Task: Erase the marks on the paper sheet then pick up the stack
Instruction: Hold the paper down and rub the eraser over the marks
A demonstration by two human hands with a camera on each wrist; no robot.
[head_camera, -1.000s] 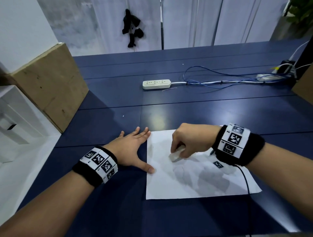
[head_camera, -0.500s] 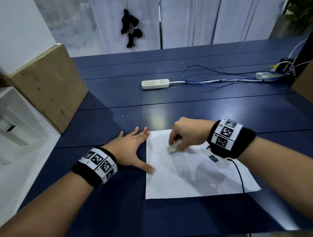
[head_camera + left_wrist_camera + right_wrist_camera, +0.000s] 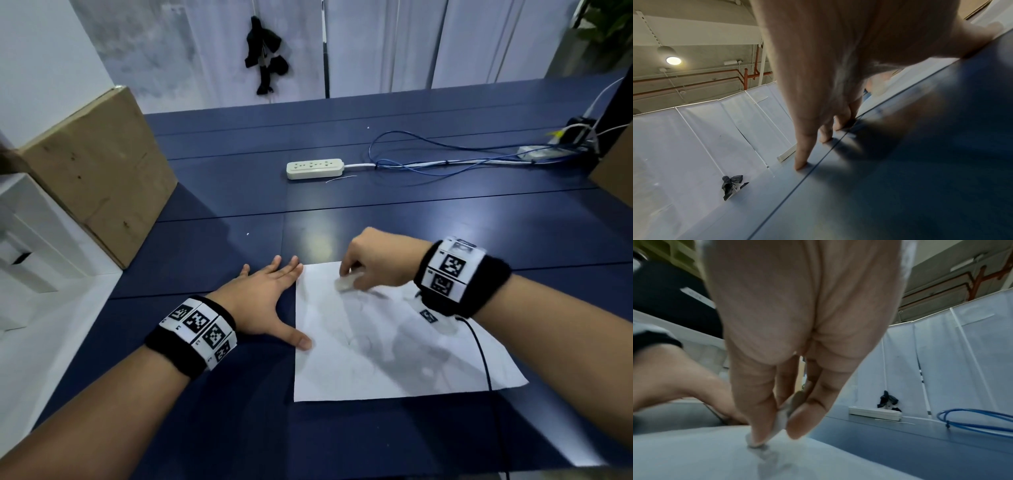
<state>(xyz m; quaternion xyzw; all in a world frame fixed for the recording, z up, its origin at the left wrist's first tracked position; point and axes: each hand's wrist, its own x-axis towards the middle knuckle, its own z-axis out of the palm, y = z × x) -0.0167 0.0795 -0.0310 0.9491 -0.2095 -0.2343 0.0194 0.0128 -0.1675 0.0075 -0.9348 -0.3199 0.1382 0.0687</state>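
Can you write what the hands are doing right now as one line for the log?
step: erasing | right hand: pinches eraser on paper sheet | left hand: flat on table, thumb on sheet edge | stack: not lifted

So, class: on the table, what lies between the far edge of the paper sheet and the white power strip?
Only bare blue table, crossed by a seam, between the paper sheet and the power strip. The head view shows it.

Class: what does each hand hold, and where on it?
Right hand pinches the eraser by its upper sides, between fingertips. Left hand holds nothing.
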